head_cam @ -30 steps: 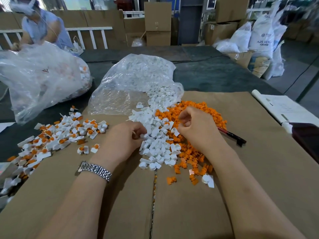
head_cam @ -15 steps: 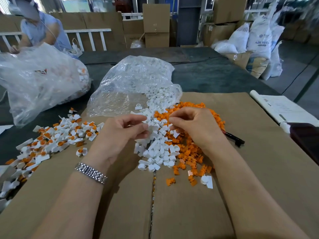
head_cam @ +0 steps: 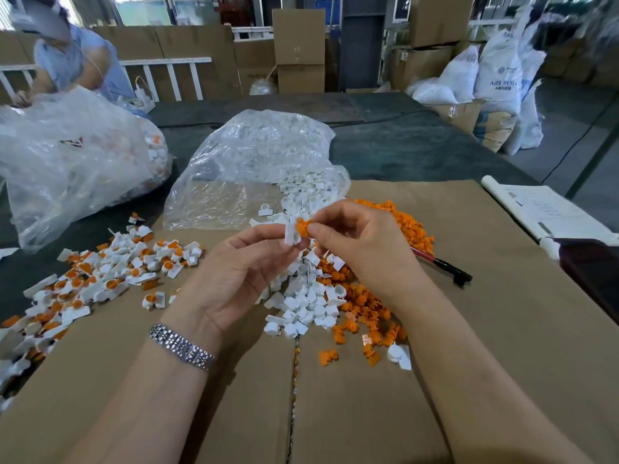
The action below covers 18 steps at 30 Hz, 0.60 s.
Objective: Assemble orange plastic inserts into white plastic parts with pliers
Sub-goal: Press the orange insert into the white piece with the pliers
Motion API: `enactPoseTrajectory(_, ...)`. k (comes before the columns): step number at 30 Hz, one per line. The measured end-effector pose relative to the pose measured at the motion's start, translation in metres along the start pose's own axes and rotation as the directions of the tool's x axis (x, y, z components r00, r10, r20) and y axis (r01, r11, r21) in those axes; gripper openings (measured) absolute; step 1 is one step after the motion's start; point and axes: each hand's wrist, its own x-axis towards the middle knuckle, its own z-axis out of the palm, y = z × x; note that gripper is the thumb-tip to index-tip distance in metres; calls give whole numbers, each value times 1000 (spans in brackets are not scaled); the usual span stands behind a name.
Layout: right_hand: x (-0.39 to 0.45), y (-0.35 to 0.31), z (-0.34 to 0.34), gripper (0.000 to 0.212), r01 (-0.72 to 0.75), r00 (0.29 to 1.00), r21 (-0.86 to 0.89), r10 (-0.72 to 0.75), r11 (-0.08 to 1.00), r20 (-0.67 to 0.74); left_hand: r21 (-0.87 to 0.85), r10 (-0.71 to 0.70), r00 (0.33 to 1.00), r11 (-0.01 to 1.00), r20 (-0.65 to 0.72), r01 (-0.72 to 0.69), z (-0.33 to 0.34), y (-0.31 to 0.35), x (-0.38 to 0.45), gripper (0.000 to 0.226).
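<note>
Left hand (head_cam: 234,279) pinching white part (head_cam: 290,233), right hand (head_cam: 361,249) pressing orange insert (head_cam: 303,226) in; assembled pile (head_cam: 110,276) growing at left, loose heap (head_cam: 321,289) still waiting, pliers (head_cam: 445,264) lying unused on the table

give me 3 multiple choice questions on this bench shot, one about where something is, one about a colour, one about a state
1. Where do the pliers lie?
A. right of the hands, partly under the orange inserts
B. inside the clear bag
C. on the far left pile

2. What colour is the piece the right hand pinches?
A. white
B. orange
C. black

3. What is the left hand doing?
A. lying flat on the cardboard
B. holding a white part
C. gripping the pliers

Answers:
1 A, the dark handle juts out from the orange pile.
2 B, the insert at its fingertips is orange.
3 B, its fingers pinch the white part against the insert.
</note>
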Motion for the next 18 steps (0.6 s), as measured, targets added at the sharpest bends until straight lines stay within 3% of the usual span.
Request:
enactPoseTrajectory(6, -1, -3, 3, 2, 0, 1000, -45, -1, 999, -16, 23, 100, 993, 995, 60, -102, 6, -3, -3, 26)
enactPoseTrajectory(8, -1, -1, 5, 1, -16, 999, -77, 13, 997, -35, 176, 198, 980, 964, 35, -201, 8, -5, -4, 24)
enactPoseTrajectory(11, 0, 1, 7, 5, -69, 997, -112, 64, 991, -54, 551, 370, 929, 771, 19, -319, 10, -8, -8, 23)
enactPoseTrajectory(16, 0, 0, 11, 15, -146, 985, -49, 141, 988, -98, 732, 547, 833, 530, 90, -427, 14, -12, -9, 26)
enactPoseTrajectory(18, 0, 1, 12, 18, -167, 980, -22, 164, 986, -115, 741, 572, 814, 503, 100, -444, 16, -15, -9, 27)
